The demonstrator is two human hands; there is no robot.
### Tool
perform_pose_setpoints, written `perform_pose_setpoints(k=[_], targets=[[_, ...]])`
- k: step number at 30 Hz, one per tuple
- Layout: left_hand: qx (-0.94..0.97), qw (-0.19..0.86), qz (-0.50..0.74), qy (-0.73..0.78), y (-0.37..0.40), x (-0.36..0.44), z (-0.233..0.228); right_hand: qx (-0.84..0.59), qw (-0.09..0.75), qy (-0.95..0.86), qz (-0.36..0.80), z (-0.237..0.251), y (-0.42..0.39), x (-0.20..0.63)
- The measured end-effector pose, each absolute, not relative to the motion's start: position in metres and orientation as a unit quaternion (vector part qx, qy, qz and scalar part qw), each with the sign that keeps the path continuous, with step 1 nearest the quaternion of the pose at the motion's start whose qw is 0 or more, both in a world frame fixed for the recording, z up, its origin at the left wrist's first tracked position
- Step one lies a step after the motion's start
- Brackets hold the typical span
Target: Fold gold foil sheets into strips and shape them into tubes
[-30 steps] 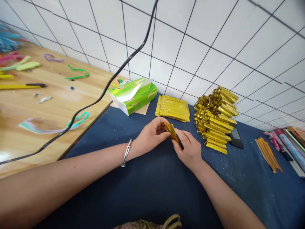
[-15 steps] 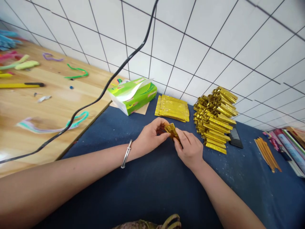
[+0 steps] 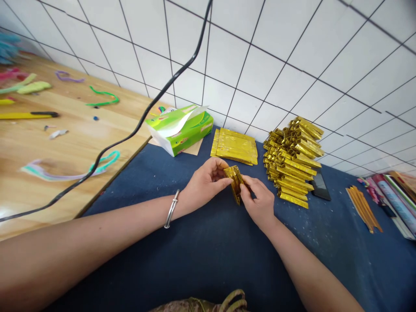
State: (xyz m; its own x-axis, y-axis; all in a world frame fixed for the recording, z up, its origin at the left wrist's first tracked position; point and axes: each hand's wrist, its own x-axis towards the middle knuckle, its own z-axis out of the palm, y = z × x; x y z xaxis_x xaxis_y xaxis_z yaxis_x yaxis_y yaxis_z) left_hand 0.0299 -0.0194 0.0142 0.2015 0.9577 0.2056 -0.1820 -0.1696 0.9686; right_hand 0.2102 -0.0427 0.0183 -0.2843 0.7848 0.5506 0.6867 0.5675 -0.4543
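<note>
Between my two hands is a partly folded piece of gold foil paper [image 3: 234,180], its inner side open toward me. My left hand [image 3: 208,182] pinches its upper left edge between thumb and fingers. On the other side, my right hand [image 3: 258,199] grips the right edge, the thumb near the fold. Just beyond lies a stack of flat gold foil sheets [image 3: 234,146] on the dark blue cloth. Further right rises a tall pile of folded gold foil strips [image 3: 290,167].
A green tissue box [image 3: 180,130] stands by the white tiled wall. A black cable [image 3: 172,80] hangs across the view. To the right are a phone [image 3: 321,186], orange-brown strips [image 3: 364,209] and books [image 3: 398,203]. A yellow cutter [image 3: 27,115] lies on the wooden table.
The foil piece has turned more upright and shows more of its opened inner side. My right fingers have shifted along its right edge, while my left hand has barely moved.
</note>
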Motion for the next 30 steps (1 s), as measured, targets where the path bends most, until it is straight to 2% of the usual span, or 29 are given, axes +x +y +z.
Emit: perform_pose_setpoints(k=[9, 15, 20, 24, 27, 30], targets=[[0.567, 0.535, 0.526, 0.34, -0.015, 0.028, 0.008, -0.451, 0.375, -0.804, 0.103, 0.019, -0.042, 0.211], [0.643, 0.5, 0.468, 0.343, -0.016, 0.023, 0.005, -0.422, 0.378, -0.815, 0.122, 0.019, -0.041, 0.213], [0.576, 0.528, 0.496, 0.379, -0.013, 0.022, 0.006, -0.503, 0.436, -0.732, 0.145, 0.022, -0.039, 0.217], [0.49, 0.542, 0.552, 0.401, -0.01, 0.021, 0.009, -0.557, 0.503, -0.615, 0.241, 0.017, -0.036, 0.217], [0.491, 0.539, 0.551, 0.406, -0.014, 0.023, 0.011, -0.556, 0.495, -0.573, 0.344, 0.014, -0.038, 0.213], [0.55, 0.53, 0.501, 0.408, -0.02, 0.027, 0.013, -0.543, 0.474, -0.575, 0.387, 0.015, -0.043, 0.208]])
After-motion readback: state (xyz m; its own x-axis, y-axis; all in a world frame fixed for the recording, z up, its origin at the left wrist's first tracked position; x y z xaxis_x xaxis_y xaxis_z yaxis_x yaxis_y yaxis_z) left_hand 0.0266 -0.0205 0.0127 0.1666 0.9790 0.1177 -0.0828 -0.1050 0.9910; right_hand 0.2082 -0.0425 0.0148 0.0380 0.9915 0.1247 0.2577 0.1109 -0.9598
